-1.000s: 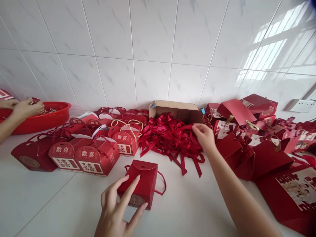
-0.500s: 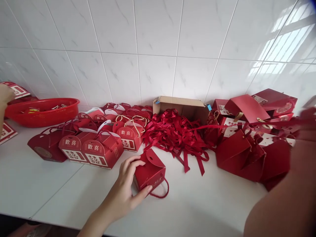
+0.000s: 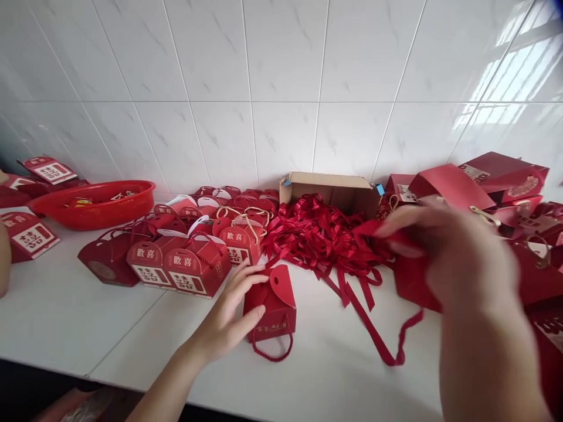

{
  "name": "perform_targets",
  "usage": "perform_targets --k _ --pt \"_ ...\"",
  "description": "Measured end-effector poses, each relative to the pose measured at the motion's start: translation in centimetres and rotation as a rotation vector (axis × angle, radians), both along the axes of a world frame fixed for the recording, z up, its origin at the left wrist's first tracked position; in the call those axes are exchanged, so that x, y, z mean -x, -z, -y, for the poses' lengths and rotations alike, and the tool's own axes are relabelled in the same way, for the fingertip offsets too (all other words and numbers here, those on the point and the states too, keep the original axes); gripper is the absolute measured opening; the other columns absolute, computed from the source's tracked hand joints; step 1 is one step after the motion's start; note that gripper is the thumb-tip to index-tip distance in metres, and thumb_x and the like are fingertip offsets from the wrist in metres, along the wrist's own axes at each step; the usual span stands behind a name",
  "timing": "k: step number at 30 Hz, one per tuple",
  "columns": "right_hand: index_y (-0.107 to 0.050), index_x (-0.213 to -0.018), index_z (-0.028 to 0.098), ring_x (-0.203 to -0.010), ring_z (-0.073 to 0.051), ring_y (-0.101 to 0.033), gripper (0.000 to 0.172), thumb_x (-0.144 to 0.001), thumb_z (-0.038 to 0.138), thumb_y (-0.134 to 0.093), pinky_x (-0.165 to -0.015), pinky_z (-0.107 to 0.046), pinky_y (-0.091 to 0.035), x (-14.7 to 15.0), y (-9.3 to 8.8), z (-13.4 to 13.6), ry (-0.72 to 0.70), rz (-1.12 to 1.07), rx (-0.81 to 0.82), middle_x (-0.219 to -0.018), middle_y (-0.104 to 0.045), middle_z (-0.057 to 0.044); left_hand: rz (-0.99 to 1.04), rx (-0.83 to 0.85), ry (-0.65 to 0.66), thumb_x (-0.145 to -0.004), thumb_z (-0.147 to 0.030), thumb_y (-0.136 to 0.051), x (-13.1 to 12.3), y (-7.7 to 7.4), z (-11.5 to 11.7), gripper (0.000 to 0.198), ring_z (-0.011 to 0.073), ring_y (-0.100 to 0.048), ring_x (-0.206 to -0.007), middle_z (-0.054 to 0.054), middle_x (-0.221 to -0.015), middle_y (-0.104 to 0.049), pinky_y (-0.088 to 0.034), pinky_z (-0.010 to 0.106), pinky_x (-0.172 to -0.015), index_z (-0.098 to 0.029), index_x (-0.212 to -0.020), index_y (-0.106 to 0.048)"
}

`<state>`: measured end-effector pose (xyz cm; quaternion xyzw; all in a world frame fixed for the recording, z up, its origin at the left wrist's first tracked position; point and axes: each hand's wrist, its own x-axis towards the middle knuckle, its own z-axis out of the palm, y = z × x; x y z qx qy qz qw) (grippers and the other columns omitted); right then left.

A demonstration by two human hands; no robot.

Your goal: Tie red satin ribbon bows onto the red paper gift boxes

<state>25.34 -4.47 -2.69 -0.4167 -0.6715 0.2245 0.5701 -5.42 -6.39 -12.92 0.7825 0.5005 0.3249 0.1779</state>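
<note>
A small dark red gift box (image 3: 269, 322) with a rounded flap lid and a twisted cord handle stands in front of me on the white table. My left hand (image 3: 233, 310) touches its left side and top, fingers stretched and thumb spread apart from them. Over to the right, my right hand (image 3: 444, 252) is smeared by motion, but its fingers are closed around a red ribbon (image 3: 368, 227). Beside it lies a tangled heap of red ribbons (image 3: 321, 234), spilling from an open cardboard box (image 3: 334, 179). One loose ribbon (image 3: 373, 331) trails toward the front.
Several red boxes with white labels (image 3: 189, 275) stand in rows at left. Behind them is a red plastic basket (image 3: 97, 214) with small items. More red boxes (image 3: 501, 176) are piled at right against the tiled wall. Part of another person's arm (image 3: 3, 258) shows at far left.
My right hand has come inward from the far right edge, toward the ribbon heap. The gift box has turned to face me more, and my left hand's fingers have loosened on it.
</note>
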Motion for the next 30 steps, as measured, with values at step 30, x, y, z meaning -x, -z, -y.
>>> perform_targets --k 30 --pt "-0.065 -0.071 0.015 -0.047 -0.007 -0.028 0.038 -0.09 0.043 -0.046 -0.043 -0.021 -0.024 8.9 5.1 -3.2 -0.576 0.358 0.455 -0.053 -0.036 0.005 0.032 -0.159 -0.104 -0.086 -0.023 -0.049 -3.0 -1.2 -1.1 0.014 0.026 -0.049 -0.124 0.01 -0.124 -0.056 -0.043 0.044 -0.103 -0.021 -0.083 -0.063"
